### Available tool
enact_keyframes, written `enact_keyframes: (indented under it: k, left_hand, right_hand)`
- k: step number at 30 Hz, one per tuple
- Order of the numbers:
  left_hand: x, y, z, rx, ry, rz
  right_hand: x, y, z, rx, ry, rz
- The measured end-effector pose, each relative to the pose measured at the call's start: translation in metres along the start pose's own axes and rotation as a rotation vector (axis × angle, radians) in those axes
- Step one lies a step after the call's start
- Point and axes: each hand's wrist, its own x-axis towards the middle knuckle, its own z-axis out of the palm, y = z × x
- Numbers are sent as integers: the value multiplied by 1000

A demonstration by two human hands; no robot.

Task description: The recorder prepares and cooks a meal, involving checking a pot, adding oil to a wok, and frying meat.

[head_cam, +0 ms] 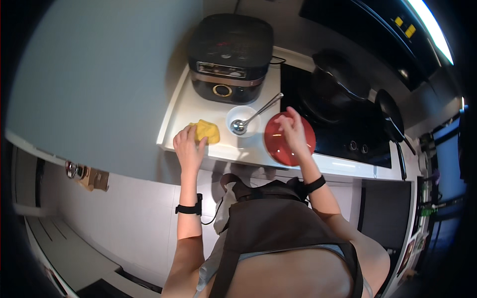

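My left hand (187, 147) rests at the left side of a bunched yellow cloth (208, 132), with fingertips and thumb on its edge. The cloth lies on the white countertop (179, 111). Over a glossy red round dish (275, 143) is my right hand (293, 132), holding nothing, its index finger stretched out and the others partly bent. Whether it touches the dish cannot be told. Between the hands stands a small white bowl (231, 113). A metal ladle (261, 110) leans in it, handle towards the upper right.
A black rice cooker (229, 56) stands behind the bowl. On the right, a black glass hob (335, 139) carries a dark pot (335, 80); a black pan (389, 108) stands beyond it. A grey-blue panel (93, 82) borders the counter's left side.
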Motion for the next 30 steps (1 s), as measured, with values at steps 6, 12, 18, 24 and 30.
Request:
enact_keyframes:
  k: [6,12,18,24,30]
  left_hand:
    - [19,4,-2,36,-43,82]
    - [33,89,-51,-525,-93,-132]
    - [23,158,1,-1287,-474,-177]
    - [18,191,22,-1461,-652,-224]
    - [25,184,15,-1057,-427,77]
  right_hand:
    - [-47,-29,10,-392,-322,-325]
    - [-73,-69,13,-447,-375,-290]
    - [-91,-48,-4,-493,-257,-338]
    - [-83,-48,-45,-576,-115,-352]
    - [-22,-16,-68,-869,131,-279]
